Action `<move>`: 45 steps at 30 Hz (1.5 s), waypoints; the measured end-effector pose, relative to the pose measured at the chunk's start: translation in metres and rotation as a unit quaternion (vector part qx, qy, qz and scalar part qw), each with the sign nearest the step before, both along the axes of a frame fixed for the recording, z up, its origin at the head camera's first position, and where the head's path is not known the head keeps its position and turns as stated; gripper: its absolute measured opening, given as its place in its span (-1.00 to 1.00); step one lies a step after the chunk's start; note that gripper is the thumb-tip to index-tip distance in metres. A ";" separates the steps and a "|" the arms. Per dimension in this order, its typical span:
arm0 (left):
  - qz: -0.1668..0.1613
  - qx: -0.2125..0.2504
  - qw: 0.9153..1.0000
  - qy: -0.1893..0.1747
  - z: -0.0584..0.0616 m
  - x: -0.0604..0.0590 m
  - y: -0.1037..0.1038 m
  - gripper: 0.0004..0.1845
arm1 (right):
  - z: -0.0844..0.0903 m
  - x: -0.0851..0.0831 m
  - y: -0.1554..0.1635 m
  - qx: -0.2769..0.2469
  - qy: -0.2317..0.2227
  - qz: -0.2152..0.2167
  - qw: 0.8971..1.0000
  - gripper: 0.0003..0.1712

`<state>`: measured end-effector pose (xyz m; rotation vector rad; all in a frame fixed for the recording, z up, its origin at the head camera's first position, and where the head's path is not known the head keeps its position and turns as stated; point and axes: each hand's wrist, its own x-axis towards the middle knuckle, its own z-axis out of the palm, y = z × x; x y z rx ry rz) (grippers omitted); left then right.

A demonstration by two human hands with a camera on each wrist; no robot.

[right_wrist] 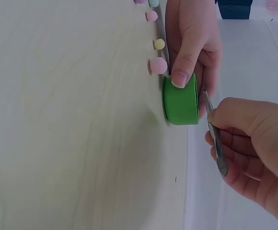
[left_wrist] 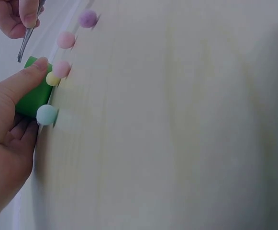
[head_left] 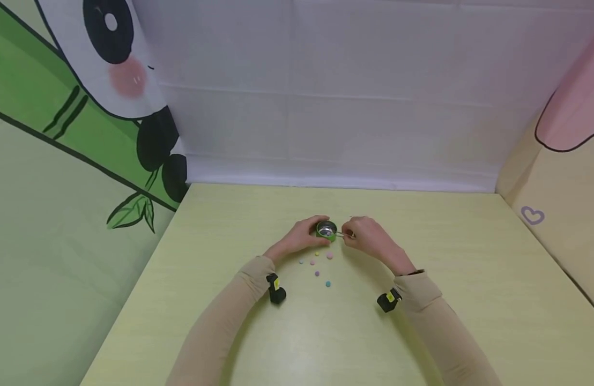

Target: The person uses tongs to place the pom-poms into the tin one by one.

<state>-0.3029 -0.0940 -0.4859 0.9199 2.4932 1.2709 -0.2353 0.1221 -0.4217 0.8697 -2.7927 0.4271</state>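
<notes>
Seen from the head, a person's left hand [head_left: 304, 234] curls around one small green cup [head_left: 319, 231] near the middle of the pale surface [head_left: 239, 214], while the right hand [head_left: 369, 236] pinches one pair of metal tweezers [head_left: 347, 235] by the cup's rim; each grip is clamped on its object. Six balls lie loose on the near side of the cup: one yellow ball [head_left: 317, 253], one pink ball [head_left: 329, 255], a second pink ball [head_left: 312, 262], one mint ball [head_left: 301, 261], one purple ball [head_left: 317, 273] and one blue ball [head_left: 328, 284]. Something pale and purplish sits inside the cup, too small to count. Two beige sleeves and two black wrist cameras complete the scene. From the left wrist, the count drops to five balls, the blue one out of frame; the left thumb presses along the green wall, and the tweezers' narrow tips point toward the cup. From the right wrist, five balls show again, the purple one cut by the top edge; here the tweezers' broad rounded end appears below the right fingers. Only the head view shows the blue ball and the cup's interior.
</notes>
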 end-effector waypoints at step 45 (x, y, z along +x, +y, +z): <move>-0.002 0.001 1.000 0.007 -0.004 0.002 -0.003 -0.20 | -0.021 0.039 -0.011 0.002 -0.039 0.007 0.999 -0.95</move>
